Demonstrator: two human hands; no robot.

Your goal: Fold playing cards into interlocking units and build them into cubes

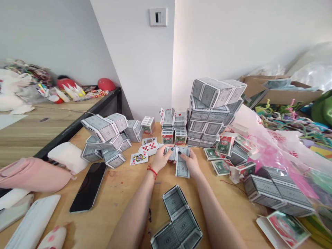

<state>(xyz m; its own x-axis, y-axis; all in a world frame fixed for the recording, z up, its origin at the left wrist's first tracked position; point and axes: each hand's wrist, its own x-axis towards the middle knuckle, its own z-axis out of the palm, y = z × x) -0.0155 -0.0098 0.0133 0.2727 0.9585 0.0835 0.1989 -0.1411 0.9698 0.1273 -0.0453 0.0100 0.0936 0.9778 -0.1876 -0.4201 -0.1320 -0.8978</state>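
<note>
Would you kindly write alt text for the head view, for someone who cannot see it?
A person's left hand and right hand hold grey-backed playing cards at a wooden table. A tall stack of card-covered blocks stands at right; a smartphone lies at left near a smaller pile.

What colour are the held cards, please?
The held cards show grey, patterned backs; see the head view.

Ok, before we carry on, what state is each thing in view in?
Left hand: gripping cards
Right hand: gripping cards
Held cards: backs showing
Loose cards: face up
Phone: lying flat, screen dark
L-shaped card piece: not in either hand
Tall card stack: standing, uneven
Cardboard box: open
</note>
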